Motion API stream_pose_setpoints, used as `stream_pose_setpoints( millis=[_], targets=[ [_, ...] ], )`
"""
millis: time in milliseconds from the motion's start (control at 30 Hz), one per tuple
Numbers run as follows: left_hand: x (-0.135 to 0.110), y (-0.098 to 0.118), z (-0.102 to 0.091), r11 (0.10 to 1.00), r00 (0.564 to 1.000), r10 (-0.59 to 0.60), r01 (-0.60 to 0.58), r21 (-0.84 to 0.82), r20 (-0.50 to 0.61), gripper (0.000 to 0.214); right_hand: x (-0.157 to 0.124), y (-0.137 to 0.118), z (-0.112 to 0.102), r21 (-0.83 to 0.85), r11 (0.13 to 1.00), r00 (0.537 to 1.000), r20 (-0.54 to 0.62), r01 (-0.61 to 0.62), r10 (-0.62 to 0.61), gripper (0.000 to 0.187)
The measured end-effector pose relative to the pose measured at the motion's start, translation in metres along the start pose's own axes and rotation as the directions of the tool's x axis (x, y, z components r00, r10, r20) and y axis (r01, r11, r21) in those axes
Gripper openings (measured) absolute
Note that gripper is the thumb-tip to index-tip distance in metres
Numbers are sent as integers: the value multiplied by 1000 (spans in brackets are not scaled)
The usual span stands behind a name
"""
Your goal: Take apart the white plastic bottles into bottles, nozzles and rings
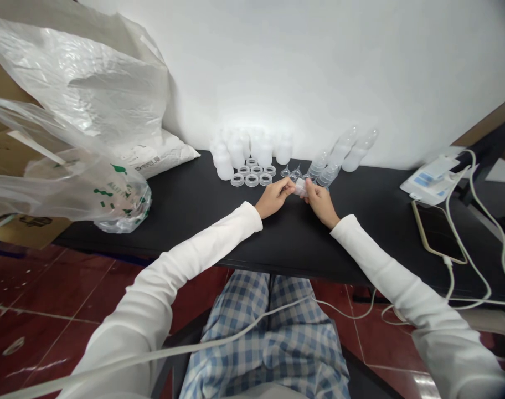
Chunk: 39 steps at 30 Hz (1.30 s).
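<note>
My left hand (274,198) and my right hand (320,203) meet over the black table (194,205), fingers pinched on a small clear plastic part (299,187) held between them. Just beyond stand several white plastic bottles (246,148) and a few clear screw rings (252,176). Clear nipples (292,172) lie next to the rings. Several capped bottles (339,155) lie on their sides to the right, leaning toward the wall.
Large clear plastic bags (70,111) bulge over the table's left end, with a white sack (153,158) behind. At right lie a phone (438,230), a white device (433,180) and white cables (477,244). A cable crosses my lap.
</note>
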<state>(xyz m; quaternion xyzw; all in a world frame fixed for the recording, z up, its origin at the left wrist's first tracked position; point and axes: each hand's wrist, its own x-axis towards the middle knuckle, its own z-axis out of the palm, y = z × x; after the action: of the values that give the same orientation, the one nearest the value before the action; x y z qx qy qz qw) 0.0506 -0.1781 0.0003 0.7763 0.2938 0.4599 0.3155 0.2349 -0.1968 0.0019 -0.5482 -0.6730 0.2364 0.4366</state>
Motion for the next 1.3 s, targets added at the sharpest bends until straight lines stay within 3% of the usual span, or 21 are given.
stream_pose_setpoints(
  millis=[133,333,567,767,1000,1167,1300],
  targets=[
    [2,2,2,998,996,-2,-5,-68,-91,39,-3,-8,1,-46,998,999,8,40,-40,75],
    [2,4,6,988,991,-66,49,-146,-115,43,-2,-8,1,-101,991,996,24,89,-87,66],
    [0,6,8,978,986,-70,37,-206,-153,40,3,6,0,-278,929,966,-16,243,-257,59],
    [-1,-4,14,943,971,-168,108,-315,-169,36,7,10,-6,-403,791,877,61,459,-477,51],
    [4,-11,10,889,944,-307,240,-389,-119,34,8,8,-15,-539,626,811,215,564,-544,39],
    [4,-7,7,857,923,-376,312,-410,-84,29,11,16,-20,-562,467,706,341,682,-620,50],
    [3,-5,5,877,924,-370,312,-365,-99,26,12,18,-21,-541,444,670,345,714,-657,40]
  ],
)
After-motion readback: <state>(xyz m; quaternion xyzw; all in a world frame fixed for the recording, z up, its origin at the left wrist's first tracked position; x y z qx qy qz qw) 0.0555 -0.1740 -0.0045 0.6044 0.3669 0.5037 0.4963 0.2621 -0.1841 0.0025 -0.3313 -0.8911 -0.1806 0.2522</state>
